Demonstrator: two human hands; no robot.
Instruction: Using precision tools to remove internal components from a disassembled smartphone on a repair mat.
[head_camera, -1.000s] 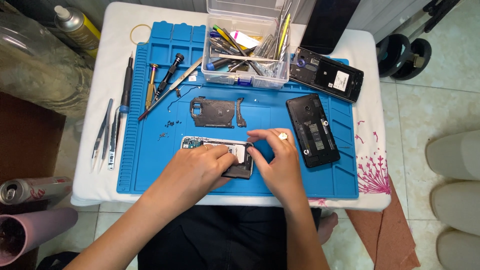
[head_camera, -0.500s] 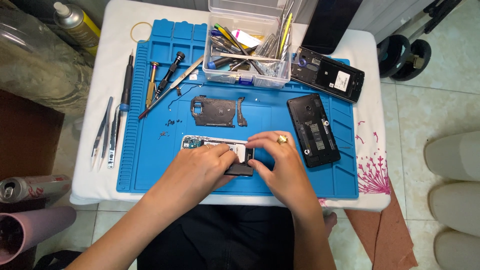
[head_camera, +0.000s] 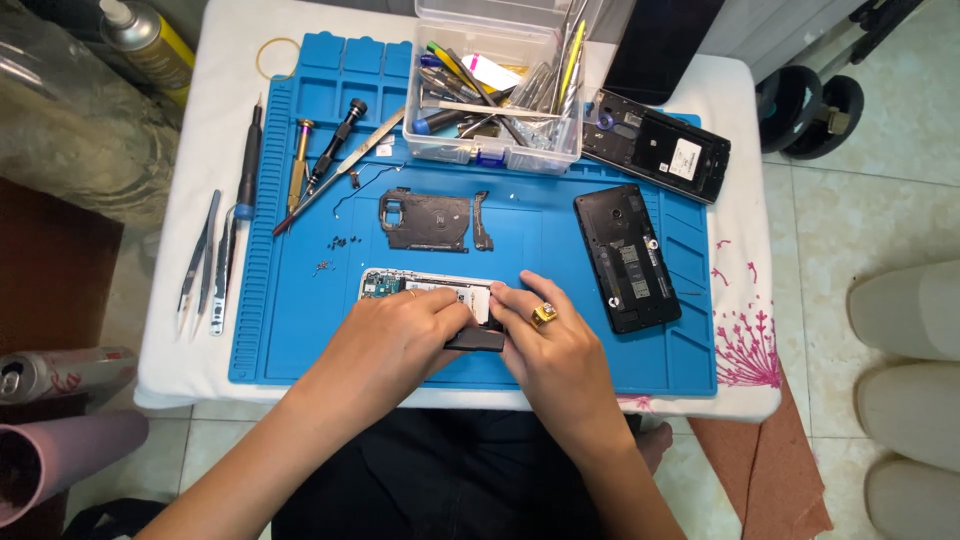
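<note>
At the near edge of the blue work mat (head_camera: 300, 350), an opened phone (head_camera: 400, 285) is pinned flat under both hands, presumably so it cannot slide while its insides are worked on. The left hand (head_camera: 395, 335) is curled down over the phone's middle, fingers closed on it; the right hand (head_camera: 550, 345), a gold ring on one finger, is pressed against the phone's right end, fingertips bent onto a dark part there. The phone's long axis is laid left to right, parallel to the mat's near edge, with the exposed circuit board at the left end. Just beyond it on the mat, a removed black inner plate (head_camera: 425, 220) is set aside, loose screws (head_camera: 335, 245) to its left. Farther back, a clear box of tools (head_camera: 495, 85) is kept within reach, straddling the mat's far edge.
</note>
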